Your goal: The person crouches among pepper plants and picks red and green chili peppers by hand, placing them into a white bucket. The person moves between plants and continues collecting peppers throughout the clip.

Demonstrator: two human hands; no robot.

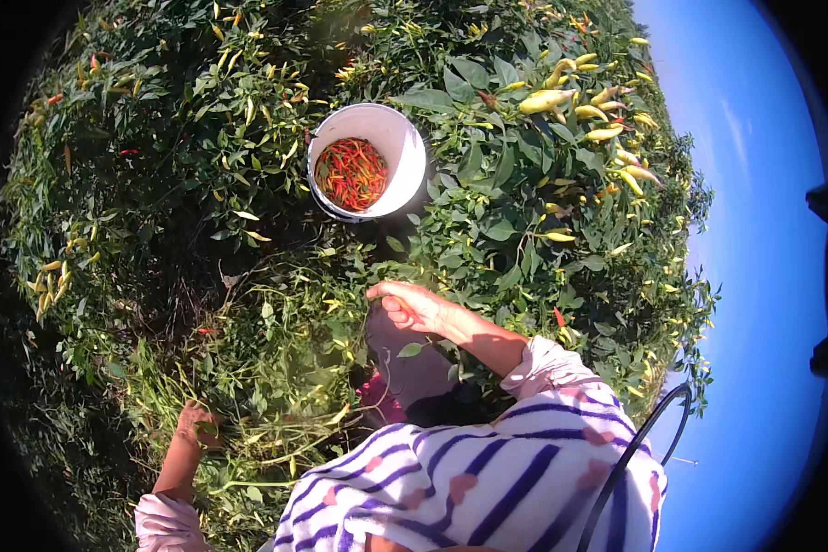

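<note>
A white plastic bucket [406, 162], partly filled with red and orange chili peppers [350, 174], stands among the chili plants before me. Below it and a little right, my right hand [410, 307] is curled, its index finger extended to the left; whether anything is inside the curled fingers cannot be made out. At the lower left, my left hand [199, 422] is among thin green stems [159, 379] of a plant, its fingers partly hidden by leaves. Whether it grips a stem is not clear.
Dense chili plants [483, 228] with pale yellow and some red peppers surround the bucket. A cluster of yellow peppers [52, 284] hangs at the far left. Thin bent stems [283, 452] cross in front of my body. A black cable [624, 459] loops at the lower right.
</note>
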